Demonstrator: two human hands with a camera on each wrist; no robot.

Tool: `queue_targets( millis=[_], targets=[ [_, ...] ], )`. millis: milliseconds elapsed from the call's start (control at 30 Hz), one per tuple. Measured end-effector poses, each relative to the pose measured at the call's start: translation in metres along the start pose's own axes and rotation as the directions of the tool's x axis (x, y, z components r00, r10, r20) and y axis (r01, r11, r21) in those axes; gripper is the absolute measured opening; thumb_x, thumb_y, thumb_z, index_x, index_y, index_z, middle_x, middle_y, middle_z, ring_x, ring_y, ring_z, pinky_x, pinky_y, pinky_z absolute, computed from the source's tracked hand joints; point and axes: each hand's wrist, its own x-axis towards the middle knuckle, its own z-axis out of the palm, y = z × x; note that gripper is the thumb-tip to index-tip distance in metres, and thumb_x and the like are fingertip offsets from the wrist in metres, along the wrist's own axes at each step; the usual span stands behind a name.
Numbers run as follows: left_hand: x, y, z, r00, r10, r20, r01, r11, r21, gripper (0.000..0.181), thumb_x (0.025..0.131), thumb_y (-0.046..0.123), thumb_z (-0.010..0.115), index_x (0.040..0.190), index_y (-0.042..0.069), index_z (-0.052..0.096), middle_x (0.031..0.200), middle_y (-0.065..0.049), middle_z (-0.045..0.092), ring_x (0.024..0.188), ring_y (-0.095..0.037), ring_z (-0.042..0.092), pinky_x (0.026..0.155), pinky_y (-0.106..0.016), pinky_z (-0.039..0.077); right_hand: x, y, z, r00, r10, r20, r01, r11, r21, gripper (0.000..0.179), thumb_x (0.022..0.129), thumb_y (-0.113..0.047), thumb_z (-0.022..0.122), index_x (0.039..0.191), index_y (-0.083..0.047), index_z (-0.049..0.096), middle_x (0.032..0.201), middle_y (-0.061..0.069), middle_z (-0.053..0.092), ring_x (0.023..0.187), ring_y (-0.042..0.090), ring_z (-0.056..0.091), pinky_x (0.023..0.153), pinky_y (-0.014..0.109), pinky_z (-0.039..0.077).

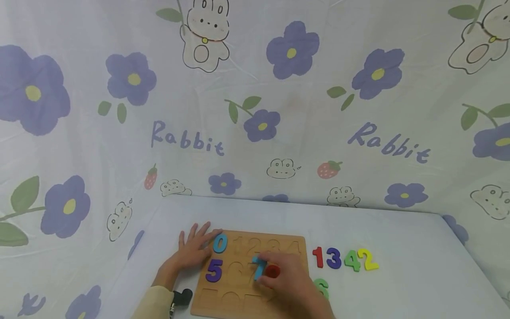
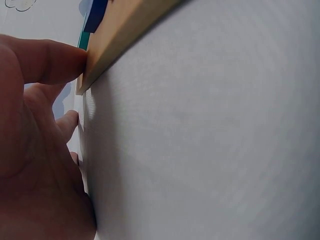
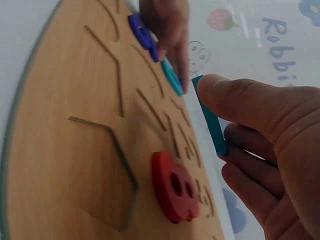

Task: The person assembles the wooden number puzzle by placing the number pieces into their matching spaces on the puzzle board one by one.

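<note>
My right hand [image 1: 288, 274] pinches a blue number 7 [image 1: 259, 269] between thumb and fingers, above the wooden number board [image 1: 223, 292]. In the right wrist view the 7 [image 3: 212, 120] appears edge-on, raised off the board. A red number 8 [image 3: 175, 187] sits on the board close to that hand, mostly covered by it in the head view. My left hand [image 1: 193, 250] lies at the board's upper left corner with fingers spread, and its thumb touches the side edge in the left wrist view. Beside it, a blue 0 [image 1: 220, 243] and a purple 5 [image 1: 214, 270] sit in the board.
Right of the board, on the white table [image 1: 418, 266], lie a red 1 [image 1: 318, 257], a purple 3 [image 1: 334, 258], a green 4 [image 1: 352, 260] and a yellow 2 [image 1: 367, 259]. A green 6 [image 1: 322, 287] is partly hidden by the right forearm. A patterned curtain [image 1: 318, 110] stands behind the table.
</note>
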Motion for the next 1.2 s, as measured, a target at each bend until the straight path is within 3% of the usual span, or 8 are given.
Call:
queue_targets(
  millis=[200,367,667,867,933,1033,1200],
  targets=[
    [0.0,-0.001,0.0,1.0,-0.002,0.0,0.002,1.0,-0.004,0.067,0.097,0.016,0.058,0.163,0.024,0.054,0.182,-0.02,0.022,0.168,-0.056,-0.003,0.125,-0.081,-0.016,0.004,0.0,0.01,0.999,0.012,0.042,-0.012,1.0,-0.002,0.042,0.095,-0.031,0.087,0.136,-0.028,0.078,0.131,-0.012,0.076,0.109,0.015,0.063,0.097,0.034,0.059],
    [0.002,-0.005,0.004,1.0,0.017,-0.019,-0.017,0.999,-0.032,0.068,0.095,0.017,0.058,0.162,0.024,0.056,0.181,-0.022,0.024,0.167,-0.058,-0.002,0.124,-0.082,-0.016,0.007,0.001,0.017,0.998,-0.005,0.068,0.009,0.998,-0.061,0.043,0.094,-0.031,0.088,0.135,-0.024,0.079,0.132,-0.011,0.077,0.105,0.012,0.063,0.101,0.034,0.06],
    [0.003,-0.008,0.008,0.998,0.033,-0.048,-0.035,0.999,-0.041,0.066,0.095,0.019,0.058,0.16,0.027,0.058,0.18,-0.023,0.027,0.166,-0.059,0.0,0.123,-0.083,-0.017,0.009,0.004,0.024,0.996,-0.038,0.075,0.048,0.991,-0.125,0.043,0.094,-0.028,0.088,0.136,-0.019,0.078,0.125,-0.007,0.078,0.095,0.01,0.062,0.087,0.023,0.059],
    [0.004,-0.005,0.005,1.0,0.003,-0.012,-0.003,1.0,-0.016,0.066,0.097,0.018,0.057,0.163,0.026,0.055,0.182,-0.019,0.023,0.168,-0.056,-0.002,0.125,-0.081,-0.017,0.004,0.008,0.023,1.0,-0.015,0.018,0.016,0.995,-0.1,0.049,0.094,-0.031,0.087,0.141,-0.022,0.075,0.135,-0.008,0.076,0.106,0.012,0.065,0.101,0.037,0.063],
    [0.006,-0.008,0.007,0.999,0.019,-0.027,-0.019,0.999,-0.025,0.067,0.096,0.018,0.057,0.162,0.026,0.055,0.182,-0.021,0.024,0.167,-0.057,-0.001,0.124,-0.082,-0.017,0.0,0.009,0.019,1.0,0.007,0.006,-0.007,0.996,-0.084,0.052,0.095,-0.03,0.086,0.144,-0.023,0.074,0.139,-0.008,0.075,0.11,0.014,0.065,0.106,0.045,0.062],
    [0.004,-0.007,0.007,0.998,0.037,-0.041,-0.038,0.999,-0.035,0.067,0.094,0.018,0.058,0.161,0.025,0.057,0.18,-0.024,0.026,0.166,-0.06,0.001,0.123,-0.084,-0.016,-0.007,0.011,0.01,0.999,0.041,0.007,-0.04,0.997,-0.06,0.054,0.095,-0.03,0.085,0.147,-0.023,0.072,0.141,-0.007,0.075,0.113,0.016,0.064,0.105,0.047,0.062],
    [0.005,-0.01,0.008,0.998,0.049,-0.05,-0.051,0.998,-0.036,0.067,0.094,0.018,0.057,0.161,0.027,0.057,0.179,-0.025,0.027,0.166,-0.06,0.0,0.123,-0.083,-0.017,-0.018,0.013,-0.007,0.997,0.071,-0.024,-0.071,0.997,-0.023,0.057,0.095,-0.036,0.087,0.147,-0.022,0.072,0.144,-0.005,0.074,0.132,0.027,0.069,0.11,0.054,0.059]
  ],
)
